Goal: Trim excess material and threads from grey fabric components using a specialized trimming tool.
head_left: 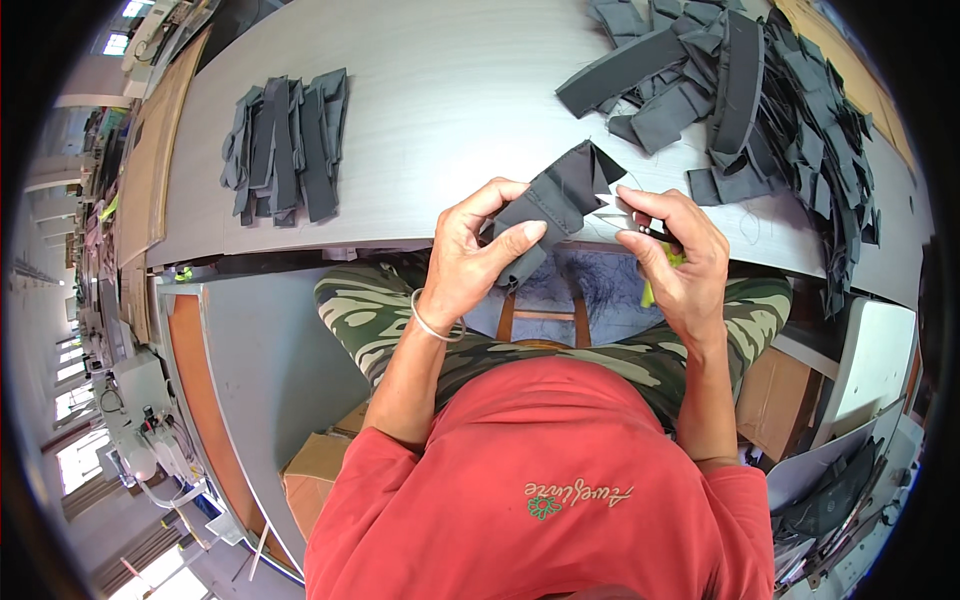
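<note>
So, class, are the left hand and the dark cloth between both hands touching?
Touching: in the head view, the left hand lays its thumb across the dark cloth.

Bright, glare on tabletop (pixel 440 120), overexposed windows (pixel 84 460), fisheye-curved edges, black corners

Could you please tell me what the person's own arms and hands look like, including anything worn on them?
The left hand and right hand are both gloveless. A thin, pale, round bracelet circles the left wrist; the right wrist is bare. Short red sleeves cover the upper arms.
</note>
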{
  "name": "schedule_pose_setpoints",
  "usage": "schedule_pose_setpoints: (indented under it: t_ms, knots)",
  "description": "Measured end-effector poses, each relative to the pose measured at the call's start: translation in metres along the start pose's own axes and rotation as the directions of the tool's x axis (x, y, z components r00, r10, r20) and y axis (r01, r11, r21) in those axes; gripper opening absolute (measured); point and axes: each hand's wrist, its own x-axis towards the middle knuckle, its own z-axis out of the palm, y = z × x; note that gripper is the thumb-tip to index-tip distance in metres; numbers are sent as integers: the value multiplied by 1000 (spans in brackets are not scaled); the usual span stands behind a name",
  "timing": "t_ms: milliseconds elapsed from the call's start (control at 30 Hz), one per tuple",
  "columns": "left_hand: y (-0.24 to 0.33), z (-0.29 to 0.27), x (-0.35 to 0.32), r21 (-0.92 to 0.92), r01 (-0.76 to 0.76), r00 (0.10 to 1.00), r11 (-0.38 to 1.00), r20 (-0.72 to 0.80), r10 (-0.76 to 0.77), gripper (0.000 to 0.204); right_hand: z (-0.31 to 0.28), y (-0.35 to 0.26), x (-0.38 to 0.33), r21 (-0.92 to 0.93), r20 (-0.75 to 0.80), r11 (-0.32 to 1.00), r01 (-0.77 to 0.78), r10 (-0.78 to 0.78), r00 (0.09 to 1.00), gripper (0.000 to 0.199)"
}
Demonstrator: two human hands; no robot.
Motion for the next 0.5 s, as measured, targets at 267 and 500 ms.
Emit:
schedule_pose_setpoints:
  t_ms: [267, 500]
  knots:
    - [3, 0, 3, -2, -13, 1000, 1000, -2, 13, 21, -9, -5, 3, 51, -184, 998, -42, 51, 982, 34]
    - [7, 5, 8, 56, -20, 998, 998, 58, 16, 22, 3, -6, 0, -245, 29, 948, 203, -202, 979, 31]
